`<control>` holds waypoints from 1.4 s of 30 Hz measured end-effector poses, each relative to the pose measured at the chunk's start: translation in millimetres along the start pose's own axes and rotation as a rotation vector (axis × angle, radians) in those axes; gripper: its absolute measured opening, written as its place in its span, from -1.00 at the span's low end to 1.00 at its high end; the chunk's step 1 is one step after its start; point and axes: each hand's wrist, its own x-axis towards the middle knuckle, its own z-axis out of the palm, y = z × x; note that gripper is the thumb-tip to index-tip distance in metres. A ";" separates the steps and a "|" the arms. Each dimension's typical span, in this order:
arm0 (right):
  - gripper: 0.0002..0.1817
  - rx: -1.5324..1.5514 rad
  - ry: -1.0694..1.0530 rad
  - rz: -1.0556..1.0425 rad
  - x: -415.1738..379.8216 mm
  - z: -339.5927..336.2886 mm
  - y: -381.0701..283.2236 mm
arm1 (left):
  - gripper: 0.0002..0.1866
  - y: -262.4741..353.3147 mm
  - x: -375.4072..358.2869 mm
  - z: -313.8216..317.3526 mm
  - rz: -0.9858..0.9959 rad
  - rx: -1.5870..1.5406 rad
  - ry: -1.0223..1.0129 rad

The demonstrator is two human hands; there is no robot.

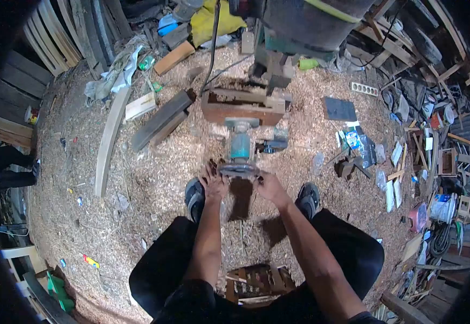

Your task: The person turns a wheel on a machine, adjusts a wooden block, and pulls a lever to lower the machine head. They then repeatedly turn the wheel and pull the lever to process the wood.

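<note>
In the head view a round metal handwheel faces me at the front of a machine with a green cylindrical body. My left hand lies at the wheel's left rim, fingers spread and stretched forward. On the opposite side, my right hand has its fingers curled around the rim. Beyond the wheel stands a rusty brown clamp bed with a long slot. A dark machine head hangs above it at the top.
Shavings cover the floor around my shoes. Dark timber offcuts and a long pale board lie to the left. A white power strip and a dark flat panel are at right. Another person's legs show at far left.
</note>
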 end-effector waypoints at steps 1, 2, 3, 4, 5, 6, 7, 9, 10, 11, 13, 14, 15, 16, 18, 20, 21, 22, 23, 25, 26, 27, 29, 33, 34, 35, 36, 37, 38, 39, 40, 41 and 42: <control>-0.71 0.006 0.002 0.011 -5.2 3.1 5.5 | -0.28 -0.1 -4.7 -4.9 0.002 -0.002 -0.049; -0.71 0.011 0.012 0.008 -4.6 3.1 8.9 | -0.27 1.2 -2.1 -15.0 0.005 -0.003 -0.082; -0.71 0.016 0.025 0.006 -4.8 1.5 9.9 | -0.27 0.0 -0.6 -17.8 0.011 -0.004 -0.115; -0.70 0.005 -0.002 0.014 -5.5 -0.5 11.6 | -0.28 -0.1 -1.8 -18.2 0.023 -0.015 -0.080; -0.71 -0.020 0.001 0.013 -8.2 -0.7 13.2 | -0.28 0.1 -6.4 -17.2 0.040 -0.042 -0.057; -0.72 -0.046 0.007 0.011 -9.3 -1.5 15.1 | -0.28 -0.4 -10.1 -11.8 0.058 -0.070 -0.033; -0.72 -0.069 0.012 0.010 -11.3 -1.1 16.6 | -0.28 -5.6 -12.3 3.0 0.077 -0.095 -0.010; -0.70 -0.125 0.012 0.017 -14.2 2.1 17.8 | -0.29 -9.3 -22.0 13.4 0.137 -0.083 0.149; -0.69 -0.152 0.016 0.020 -14.8 3.4 17.5 | -0.30 -7.1 -27.0 8.0 0.145 -0.126 0.164; -0.69 -0.156 0.005 0.030 -16.5 4.4 17.4 | -0.31 -4.9 -31.2 1.9 0.154 -0.170 0.178; -0.68 -0.170 -0.019 0.044 -19.0 3.1 14.0 | -0.42 -6.0 -23.2 -13.7 0.129 -0.137 0.084; -0.67 -0.170 -0.015 0.045 -20.7 2.7 11.3 | -0.44 -8.3 -20.1 -23.0 0.117 -0.171 -0.009; -0.67 -0.172 -0.009 0.044 -21.0 1.6 9.4 | -0.46 -12.9 -15.3 -26.4 0.106 -0.205 -0.099; -0.67 -0.175 -0.001 0.042 -20.6 -0.8 7.9 | -0.50 -16.0 -11.7 -26.4 0.178 -0.162 -0.012; -0.66 -0.150 -0.016 0.074 -24.5 -6.0 3.8 | -0.51 -20.1 -8.2 -24.2 0.170 -0.163 -0.059; -0.66 -0.118 0.009 0.077 -25.8 -14.7 -0.7 | -0.50 -20.4 -2.9 -18.6 0.167 -0.159 -0.055; -0.65 -0.096 0.038 0.067 -26.7 -13.6 4.2 | -0.50 -18.4 -2.2 -20.0 0.169 -0.161 -0.047; -0.65 -0.073 0.065 0.058 -26.8 -12.4 9.8 | -0.50 -17.2 -2.5 -20.1 0.169 -0.164 -0.041; -0.66 -0.068 0.050 0.049 -26.4 -11.3 16.1 | -0.50 -18.7 -5.6 -19.1 0.166 -0.165 -0.038; -0.67 -0.053 0.024 0.030 -25.2 -13.5 23.5 | -0.51 -24.4 -4.2 -11.4 0.176 -0.181 -0.028; -0.68 -0.040 0.055 0.037 -26.8 -14.0 26.8 | -0.51 -24.9 -0.8 -8.6 0.183 -0.191 -0.019; -0.70 -0.025 0.084 0.043 -30.8 -15.1 24.6 | -0.52 -26.5 1.3 -8.1 0.189 -0.198 -0.010; -0.72 -0.032 0.101 0.047 -34.4 -21.4 22.9 | -0.55 -30.9 4.0 -5.4 0.216 -0.198 -0.009; -0.74 0.000 0.124 0.022 -22.8 -23.6 37.5 | -0.60 -25.3 -13.6 -30.9 0.291 -0.291 0.069; -0.74 0.045 0.139 0.017 -23.9 -16.2 44.0 | -0.61 -14.1 -33.9 -64.5 0.286 -0.296 0.072; -0.74 0.009 0.123 0.032 -22.9 -15.8 44.5 | -0.62 -5.2 -43.8 -86.4 0.285 -0.299 0.081; -0.74 -0.022 0.113 0.048 -20.6 -17.4 40.6 | -0.62 -7.0 -41.0 -82.9 0.275 -0.265 0.128; -0.74 -0.054 0.106 0.053 -17.5 -20.3 30.6 | -0.61 -4.3 -46.3 -90.0 0.268 -0.258 0.129; -0.71 -0.030 0.114 0.078 -16.2 -24.9 20.2 | -0.60 1.6 -50.1 -97.3 0.263 -0.255 0.139; -0.69 -0.006 0.126 0.104 -19.6 -35.5 2.2 | -0.59 10.1 -53.9 -106.1 0.264 -0.252 0.148; -0.66 0.016 0.139 0.136 -22.6 -39.1 -4.2 | -0.61 20.6 -64.3 -119.5 0.208 -0.277 0.114; -0.69 0.033 0.201 0.114 -24.3 -41.2 -10.7 | -0.63 25.8 -68.8 -122.7 0.193 -0.314 0.159; -0.71 0.046 0.263 0.091 -22.9 -40.2 -9.2 | -0.64 29.7 -72.2 -122.2 0.178 -0.354 0.203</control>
